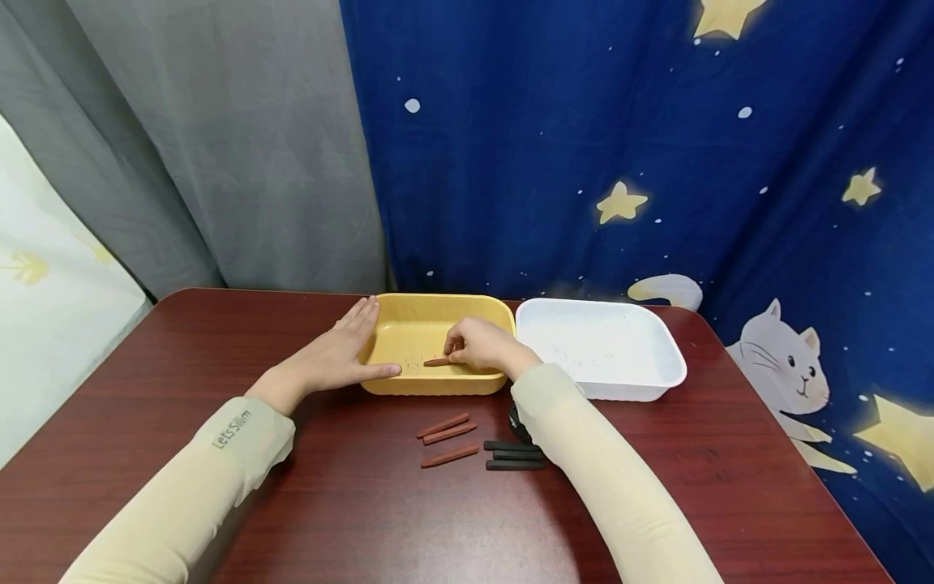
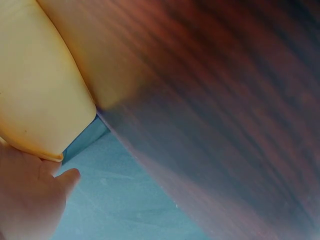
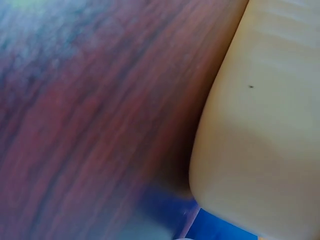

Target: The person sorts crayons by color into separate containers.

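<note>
My left hand [image 1: 339, 349] rests on the left end of the yellow plastic bin [image 1: 438, 387], its fingers straight and the thumb along the near rim. In the left wrist view part of this hand [image 2: 30, 192] shows against the yellow bin [image 2: 45, 80]. My right hand [image 1: 481, 344] reaches inside the same bin and pinches a reddish-brown crayon-like stick [image 1: 436, 362], whose left part shows. On the table before the bin lie several loose reddish-brown sticks [image 1: 449, 456]. Right of them is a group of black sticks [image 1: 515, 465], partly hidden by the right sleeve.
A white plastic bin [image 1: 606, 357] stands right beside the yellow one, with small dark specks inside. Both sit near the far edge of the dark red wooden table [image 1: 350, 503]. Behind hang grey [image 1: 241, 146] and blue star-patterned curtains [image 1: 511, 146]. A dark object [image 1: 516, 423] peeks out by the right sleeve.
</note>
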The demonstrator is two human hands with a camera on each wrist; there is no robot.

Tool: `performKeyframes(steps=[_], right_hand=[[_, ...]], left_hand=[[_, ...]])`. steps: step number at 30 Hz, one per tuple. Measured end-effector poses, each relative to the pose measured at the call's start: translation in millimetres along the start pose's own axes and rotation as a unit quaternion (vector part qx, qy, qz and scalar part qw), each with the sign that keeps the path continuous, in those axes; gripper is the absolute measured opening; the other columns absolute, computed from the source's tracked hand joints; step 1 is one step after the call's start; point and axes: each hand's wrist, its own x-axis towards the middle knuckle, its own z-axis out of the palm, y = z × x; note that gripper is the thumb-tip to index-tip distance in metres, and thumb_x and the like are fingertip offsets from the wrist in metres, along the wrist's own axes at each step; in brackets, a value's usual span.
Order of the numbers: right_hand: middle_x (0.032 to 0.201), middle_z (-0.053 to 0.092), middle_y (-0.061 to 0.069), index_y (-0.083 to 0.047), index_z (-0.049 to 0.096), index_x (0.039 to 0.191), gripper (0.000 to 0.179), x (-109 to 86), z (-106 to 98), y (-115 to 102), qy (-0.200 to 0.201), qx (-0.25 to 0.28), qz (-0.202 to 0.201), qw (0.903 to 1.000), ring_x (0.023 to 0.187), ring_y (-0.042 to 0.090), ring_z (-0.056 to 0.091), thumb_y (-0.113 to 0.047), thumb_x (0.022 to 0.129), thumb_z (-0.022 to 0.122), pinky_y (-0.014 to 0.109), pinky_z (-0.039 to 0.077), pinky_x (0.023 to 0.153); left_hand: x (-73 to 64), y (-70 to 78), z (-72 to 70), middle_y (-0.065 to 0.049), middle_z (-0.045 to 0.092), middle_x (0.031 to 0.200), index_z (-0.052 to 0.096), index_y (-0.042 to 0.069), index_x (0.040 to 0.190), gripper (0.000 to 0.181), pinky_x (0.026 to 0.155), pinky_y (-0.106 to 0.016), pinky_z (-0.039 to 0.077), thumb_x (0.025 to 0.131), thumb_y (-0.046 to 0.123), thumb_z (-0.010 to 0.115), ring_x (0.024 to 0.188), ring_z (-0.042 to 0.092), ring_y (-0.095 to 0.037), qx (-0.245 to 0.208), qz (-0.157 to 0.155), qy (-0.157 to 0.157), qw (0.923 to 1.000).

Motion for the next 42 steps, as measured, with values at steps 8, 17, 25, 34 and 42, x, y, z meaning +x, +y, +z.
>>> performKeyframes(steps=[8, 17, 25, 34, 42], right_hand=[[0.096, 0.073, 0.0, -0.014, 0.076, 0.096, 0.011, -9.4, -7.6, -3.1, 0.034, 0.023, -0.022, 0.9989, 0.085, 0.015, 0.06, -0.022, 0.093, 0.07, 0.029, 0.05, 0.08], [0.099, 0.072, 0.001, -0.013, 0.077, 0.095, 0.01, -27.6, -17.8, -2.8, 0.089, 0.023, -0.047, 0.9947, 0.09, 0.017, 0.061, -0.02, 0.091, 0.071, 0.031, 0.05, 0.082], [0.101, 0.071, 0.003, -0.009, 0.076, 0.098, 0.012, -47.0, -23.7, -7.4, 0.114, 0.031, -0.077, 0.99, 0.096, 0.02, 0.062, -0.018, 0.092, 0.071, 0.036, 0.05, 0.088], [0.094, 0.069, 0.0, -0.012, 0.077, 0.099, 0.012, -74.4, -22.3, -20.6, 0.133, 0.048, -0.099, 0.985, 0.095, 0.024, 0.06, -0.019, 0.092, 0.072, 0.034, 0.048, 0.086], [0.095, 0.068, -0.002, -0.012, 0.076, 0.1, 0.012, -92.2, -13.9, -32.7, 0.131, 0.038, -0.142, 0.9805, 0.095, 0.022, 0.059, -0.019, 0.092, 0.071, 0.033, 0.048, 0.085]], left_hand=[[-0.2, 0.7, -0.8, -0.013, -0.004, 0.168, 0.003, -0.001, 0.158, 0.119, 0.124, -0.054, 0.012, 0.084, 0.076, 0.056, 0.156, -0.003, -0.031, 0.003, 0.001, 0.001, 1.0], [-1.1, 0.6, -0.3, -0.015, -0.003, 0.168, 0.004, -0.002, 0.158, 0.119, 0.124, -0.055, 0.012, 0.084, 0.075, 0.057, 0.156, -0.001, -0.033, 0.003, -0.002, 0.0, 1.0], [0.0, 0.1, -0.6, -0.016, -0.002, 0.168, 0.004, -0.002, 0.158, 0.118, 0.124, -0.055, 0.013, 0.085, 0.074, 0.057, 0.156, -0.001, -0.033, 0.007, 0.008, 0.002, 0.9999], [-0.4, 0.3, -1.8, -0.015, -0.005, 0.168, 0.002, -0.001, 0.158, 0.118, 0.124, -0.054, 0.011, 0.085, 0.074, 0.056, 0.156, -0.003, -0.032, 0.005, 0.009, -0.001, 0.9999], [0.6, -0.4, -1.8, -0.015, -0.005, 0.168, 0.001, -0.001, 0.158, 0.118, 0.124, -0.054, 0.011, 0.085, 0.074, 0.056, 0.156, -0.003, -0.032, 0.007, 0.007, -0.004, 0.9999]])
